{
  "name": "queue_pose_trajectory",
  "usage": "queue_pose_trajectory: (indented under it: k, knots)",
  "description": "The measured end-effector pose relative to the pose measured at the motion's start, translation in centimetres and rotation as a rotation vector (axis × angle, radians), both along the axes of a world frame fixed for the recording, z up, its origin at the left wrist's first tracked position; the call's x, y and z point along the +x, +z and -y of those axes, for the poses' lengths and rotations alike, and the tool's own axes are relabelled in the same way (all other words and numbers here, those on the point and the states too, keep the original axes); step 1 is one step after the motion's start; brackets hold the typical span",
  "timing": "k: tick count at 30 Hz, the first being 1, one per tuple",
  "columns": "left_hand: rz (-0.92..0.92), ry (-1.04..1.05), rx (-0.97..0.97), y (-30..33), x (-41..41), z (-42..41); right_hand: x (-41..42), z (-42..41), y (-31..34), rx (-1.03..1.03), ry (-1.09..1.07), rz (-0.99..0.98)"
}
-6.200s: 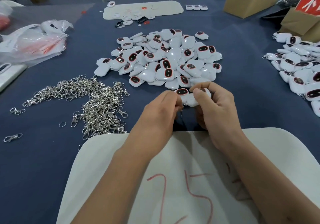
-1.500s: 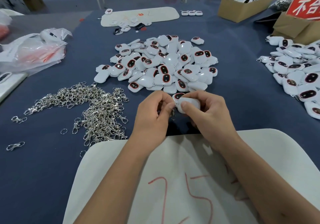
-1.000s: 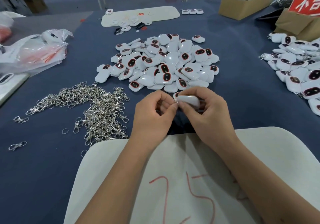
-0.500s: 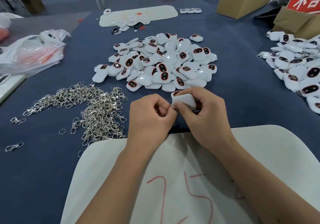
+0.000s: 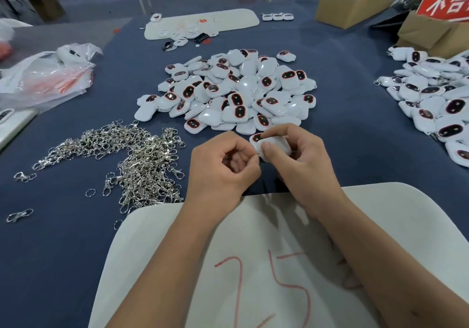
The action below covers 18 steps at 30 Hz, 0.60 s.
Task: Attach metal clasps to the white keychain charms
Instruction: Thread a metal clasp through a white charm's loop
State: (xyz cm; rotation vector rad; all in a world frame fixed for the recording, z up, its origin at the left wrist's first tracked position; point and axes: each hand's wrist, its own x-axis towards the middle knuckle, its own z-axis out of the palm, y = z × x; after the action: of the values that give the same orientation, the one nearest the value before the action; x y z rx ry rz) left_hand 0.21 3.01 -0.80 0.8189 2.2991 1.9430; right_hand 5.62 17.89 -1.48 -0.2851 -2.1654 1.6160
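The charm (image 5: 275, 145) in play is a small, glossy white, rounded-square piece with a dark oval window ringed in red at its far end; the right hand (image 5: 302, 160) holds it just above the surface (image 5: 355, 130), thumb pressed on its near face and fingers curled behind. The left hand (image 5: 223, 173) has its fingers curled, thumb and forefinger pinched together at the charm's left corner, where a glint of metal ring (image 5: 257, 152) shows. Beyond the hands lies a heap of matching charms (image 5: 236, 94); another heap (image 5: 436, 99) lies at the right edge. A tangle of silver clasps (image 5: 132, 160) lies to the left. The surface is dark blue cloth, with a white board (image 5: 380, 226) marked "25" in red under the forearms, a plastic bag (image 5: 45, 79) far left, and cardboard boxes (image 5: 355, 3) at the back.
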Motion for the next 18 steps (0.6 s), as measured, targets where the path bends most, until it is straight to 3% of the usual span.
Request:
queue_pose_trajectory:
  k: [9, 18]
  knots:
    - [-0.003, -0.035, 0.081, 0.19, 0.22, -0.01, -0.08, -0.27, 0.08, -0.063, 0.082, 0.022]
    - [0.012, 0.093, -0.150, -0.46, -0.41, -0.31, 0.21, 0.53, -0.10, 0.053, -0.007, -0.105]
